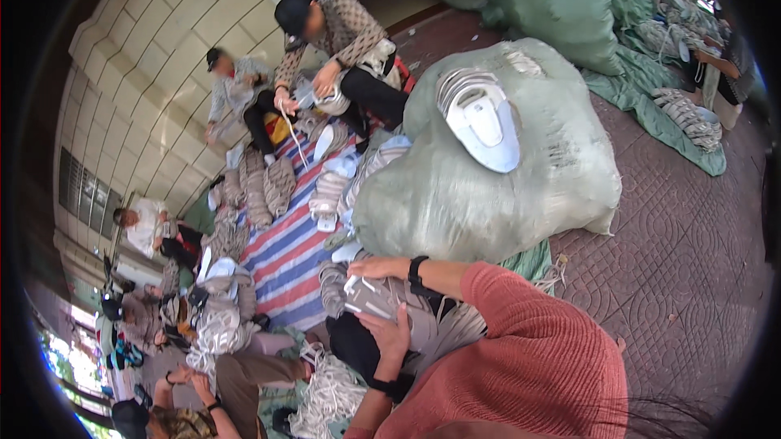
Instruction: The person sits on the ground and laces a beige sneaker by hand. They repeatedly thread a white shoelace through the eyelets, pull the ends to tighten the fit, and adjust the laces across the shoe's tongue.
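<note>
A grey shoe upper (390, 297) with white lacing lies across my lap, under both hands. My right hand (379, 266), nearer the sack, has its fingers closed on a white shoelace (358, 283) at the upper's far end. Below it, my left hand (389, 335) grips the side of the upper, thumb raised away from the fingers. Another white lace strip shows close to its fingertips. Beside my hands, more ribbed grey uppers (332, 286) are nested together. Loose white laces (328, 398) are heaped low on the left.
A bulging pale green sack (488, 187) stands beyond my right arm, a nested stack of uppers (478, 117) on top. Bundled uppers (259, 187) lie around a striped sheet (285, 268). Several people sit along the wall; one person (342, 48) handles a lace. Green sacks (561, 8) stand behind.
</note>
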### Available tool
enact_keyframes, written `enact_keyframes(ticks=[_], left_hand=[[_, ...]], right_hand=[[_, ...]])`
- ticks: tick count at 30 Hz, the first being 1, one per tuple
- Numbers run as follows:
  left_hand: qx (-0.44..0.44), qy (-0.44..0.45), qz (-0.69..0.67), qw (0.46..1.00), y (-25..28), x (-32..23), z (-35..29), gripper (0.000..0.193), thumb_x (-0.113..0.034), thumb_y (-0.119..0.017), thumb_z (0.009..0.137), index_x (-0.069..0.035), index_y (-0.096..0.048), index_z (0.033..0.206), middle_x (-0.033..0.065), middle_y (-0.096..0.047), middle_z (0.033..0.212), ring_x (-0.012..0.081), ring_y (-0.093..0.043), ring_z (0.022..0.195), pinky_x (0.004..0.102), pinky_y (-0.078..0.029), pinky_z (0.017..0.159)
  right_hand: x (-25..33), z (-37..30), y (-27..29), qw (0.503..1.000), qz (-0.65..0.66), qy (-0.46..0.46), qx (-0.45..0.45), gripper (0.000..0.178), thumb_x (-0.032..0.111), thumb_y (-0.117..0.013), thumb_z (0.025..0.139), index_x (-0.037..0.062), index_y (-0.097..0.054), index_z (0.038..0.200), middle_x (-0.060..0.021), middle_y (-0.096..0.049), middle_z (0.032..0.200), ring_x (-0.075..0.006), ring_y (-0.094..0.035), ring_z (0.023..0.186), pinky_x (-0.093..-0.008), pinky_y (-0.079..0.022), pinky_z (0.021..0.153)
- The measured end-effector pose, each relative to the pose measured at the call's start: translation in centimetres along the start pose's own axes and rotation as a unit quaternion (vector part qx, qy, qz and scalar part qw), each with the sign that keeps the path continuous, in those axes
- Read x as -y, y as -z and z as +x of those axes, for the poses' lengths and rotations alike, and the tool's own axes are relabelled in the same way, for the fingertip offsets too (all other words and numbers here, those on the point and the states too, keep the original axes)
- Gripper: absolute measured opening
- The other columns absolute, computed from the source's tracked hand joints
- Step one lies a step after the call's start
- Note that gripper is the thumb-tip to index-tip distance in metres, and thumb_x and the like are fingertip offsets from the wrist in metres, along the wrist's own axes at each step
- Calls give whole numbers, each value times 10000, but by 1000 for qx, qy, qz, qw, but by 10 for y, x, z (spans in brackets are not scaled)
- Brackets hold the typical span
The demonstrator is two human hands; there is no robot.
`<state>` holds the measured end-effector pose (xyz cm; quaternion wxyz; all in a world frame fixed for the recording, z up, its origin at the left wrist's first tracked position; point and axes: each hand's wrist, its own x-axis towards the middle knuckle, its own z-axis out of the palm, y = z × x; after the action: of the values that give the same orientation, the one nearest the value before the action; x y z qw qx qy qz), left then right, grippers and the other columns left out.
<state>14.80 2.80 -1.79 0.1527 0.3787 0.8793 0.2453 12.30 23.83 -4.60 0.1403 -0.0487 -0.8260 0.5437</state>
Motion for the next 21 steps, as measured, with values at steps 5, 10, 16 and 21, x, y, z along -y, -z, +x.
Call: enact_keyframes(ticks=[5, 10, 16, 21], left_hand=[[116, -87, 160, 976, 57, -45, -9, 768, -566, -624, 840, 57, -443, 1250, 304, -501, 1215, 453, -526, 1120, 487, -442, 937], [129, -286, 172, 934, 87, 5, -58, 299, -368, -690, 831, -76, -631, 804, 103, -601, 793, 343, -634, 760, 466, -516, 672], [169, -403, 106, 893, 55, 25, -56, 148, -184, -670, 832, -72, -603, 762, 86, -584, 757, 305, -621, 748, 402, -514, 637], [63, -444, 34, 893, 96, 9, -44, 130, -132, -621, 870, -35, -581, 794, 81, -550, 692, 257, -592, 646, 384, -494, 559]], right_hand=[[-42, -7, 25, 999, 12, -5, -37, 442, 393, -322, 1028, 100, -623, 1165, -127, -629, 1159, -269, -547, 1134, -367, -379, 1014], [-9, 6, -3, 999, -32, -19, 12, 437, 376, -300, 1029, 96, -598, 1183, -139, -608, 1193, -306, -545, 1144, -386, -381, 1009], [-14, 8, -2, 985, -87, -133, -70, 341, 345, -405, 1001, 74, -585, 1101, -167, -611, 1144, -332, -562, 1121, -438, -425, 936], [90, -45, 7, 990, -128, 55, 4, 271, 336, -579, 948, 69, -616, 969, -90, -664, 916, -249, -643, 835, -387, -499, 751]])
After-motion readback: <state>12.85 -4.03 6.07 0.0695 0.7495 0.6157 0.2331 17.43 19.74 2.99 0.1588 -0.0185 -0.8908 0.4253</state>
